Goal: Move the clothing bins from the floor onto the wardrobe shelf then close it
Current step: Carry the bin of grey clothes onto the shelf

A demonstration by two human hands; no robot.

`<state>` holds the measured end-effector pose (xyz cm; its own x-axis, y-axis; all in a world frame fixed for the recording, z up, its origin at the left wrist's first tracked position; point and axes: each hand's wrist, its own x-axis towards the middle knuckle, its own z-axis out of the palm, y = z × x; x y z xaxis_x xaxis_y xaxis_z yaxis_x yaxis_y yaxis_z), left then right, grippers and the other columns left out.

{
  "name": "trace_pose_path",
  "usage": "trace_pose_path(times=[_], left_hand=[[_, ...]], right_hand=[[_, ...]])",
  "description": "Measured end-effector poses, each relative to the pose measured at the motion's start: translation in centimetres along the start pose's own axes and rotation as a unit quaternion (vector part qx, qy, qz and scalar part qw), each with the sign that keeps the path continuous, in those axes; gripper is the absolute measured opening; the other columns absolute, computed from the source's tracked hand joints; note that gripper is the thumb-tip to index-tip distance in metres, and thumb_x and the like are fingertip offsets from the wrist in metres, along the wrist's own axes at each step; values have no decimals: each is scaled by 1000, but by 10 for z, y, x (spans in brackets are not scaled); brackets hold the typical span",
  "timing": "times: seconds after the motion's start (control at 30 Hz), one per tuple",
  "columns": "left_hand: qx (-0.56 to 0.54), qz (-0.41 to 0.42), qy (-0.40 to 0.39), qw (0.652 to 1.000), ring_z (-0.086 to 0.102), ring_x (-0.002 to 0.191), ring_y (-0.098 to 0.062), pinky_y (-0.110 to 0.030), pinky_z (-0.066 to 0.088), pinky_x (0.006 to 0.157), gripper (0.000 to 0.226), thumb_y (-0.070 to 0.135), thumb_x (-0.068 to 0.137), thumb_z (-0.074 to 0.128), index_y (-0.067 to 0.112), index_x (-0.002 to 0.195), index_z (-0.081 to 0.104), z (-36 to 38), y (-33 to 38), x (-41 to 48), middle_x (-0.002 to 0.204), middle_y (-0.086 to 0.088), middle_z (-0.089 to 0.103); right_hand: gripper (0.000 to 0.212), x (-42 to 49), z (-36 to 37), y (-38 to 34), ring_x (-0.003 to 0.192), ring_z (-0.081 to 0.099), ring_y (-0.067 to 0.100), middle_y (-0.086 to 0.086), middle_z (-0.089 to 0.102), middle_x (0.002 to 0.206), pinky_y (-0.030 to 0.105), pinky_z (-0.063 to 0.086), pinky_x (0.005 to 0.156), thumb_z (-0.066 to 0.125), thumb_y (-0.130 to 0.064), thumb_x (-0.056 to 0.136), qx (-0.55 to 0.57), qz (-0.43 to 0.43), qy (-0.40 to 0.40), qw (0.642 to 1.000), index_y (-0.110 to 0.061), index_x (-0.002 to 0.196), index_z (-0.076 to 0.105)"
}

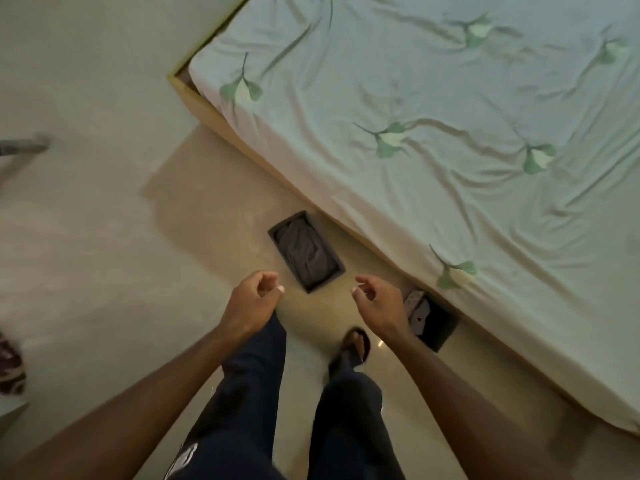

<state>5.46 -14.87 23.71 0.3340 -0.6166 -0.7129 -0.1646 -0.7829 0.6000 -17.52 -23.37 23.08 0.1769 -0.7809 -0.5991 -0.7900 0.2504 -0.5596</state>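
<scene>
Two dark fabric bins stand on the beige floor beside the bed. The nearer-centre grey bin holds folded dark clothing and lies just beyond my hands. A second black bin with grey patterned cloth in it sits at the bed's edge, partly hidden behind my right wrist. My left hand hovers left of the grey bin, fingers loosely curled, holding nothing. My right hand hovers between the two bins, fingers also loosely curled and empty. No wardrobe is in view.
A bed with a pale green leaf-print sheet fills the right side, its wooden frame running diagonally. My legs in dark trousers and a sandalled foot stand on the floor. A dark red patterned object lies at the left edge.
</scene>
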Motion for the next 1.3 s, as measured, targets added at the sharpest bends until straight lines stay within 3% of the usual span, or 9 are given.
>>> trace_pose_path(times=[0.17,0.3,0.43,0.5,0.63,0.77,0.93,1.1,1.3], left_hand=[[65,-56,-60,994,62,104,-13,-38,52,97,40,32,85,67,19,122,61,31,-69,138,112,4,66],[117,-68,-86,987,59,107,-16,-36,48,98,42,31,84,68,20,124,59,78,-144,248,115,3,62],[129,-72,-75,986,58,114,-19,-35,47,100,40,29,84,67,26,123,61,117,-213,326,119,-1,62],[122,-67,-79,987,56,119,-18,-31,45,100,41,28,86,66,30,127,60,136,-245,355,127,-1,60],[118,-26,-101,988,51,125,-12,-20,36,98,48,24,90,62,27,137,54,160,-264,387,136,6,56],[156,-23,-71,985,62,109,-18,-20,43,87,42,13,82,57,20,123,65,165,-258,387,118,2,68],[147,-85,4,985,60,117,-25,-20,43,91,48,10,82,59,14,130,61,138,-223,355,126,-6,65],[179,-21,-45,983,65,107,-26,-19,43,83,50,1,81,56,18,127,62,101,-157,278,117,-4,68],[221,1,-65,973,63,109,-30,-22,42,82,55,0,84,53,13,138,53,45,-42,131,126,-14,65]], right_hand=[[36,119,93,46,100,64,18,0,70,108,36,52,89,56,-30,86,-56,48,-66,995,-22,121,63],[43,220,174,102,113,58,22,3,63,124,40,49,95,54,-35,88,-121,27,-87,988,-22,128,57],[49,299,236,153,137,32,30,9,33,150,44,36,108,54,-37,88,-242,-18,-80,967,-26,135,47],[49,331,261,174,140,24,32,11,20,155,46,32,108,54,-34,87,-281,-37,-64,957,-24,134,47],[34,367,283,196,116,49,39,19,48,130,44,43,92,52,-25,87,-279,-64,-28,958,-7,116,57],[19,369,280,203,97,59,38,19,59,109,41,47,79,46,-14,90,-282,-92,-10,955,-3,98,59],[28,322,251,188,98,60,39,16,59,115,42,50,80,47,-13,88,-303,-100,-66,946,-10,114,57],[33,242,193,155,88,62,41,13,60,110,43,53,71,51,-10,80,-269,-80,-81,956,-15,111,57],[39,102,85,69,93,61,38,11,60,111,41,49,73,45,-13,86,-223,-47,-84,970,-22,122,56]])
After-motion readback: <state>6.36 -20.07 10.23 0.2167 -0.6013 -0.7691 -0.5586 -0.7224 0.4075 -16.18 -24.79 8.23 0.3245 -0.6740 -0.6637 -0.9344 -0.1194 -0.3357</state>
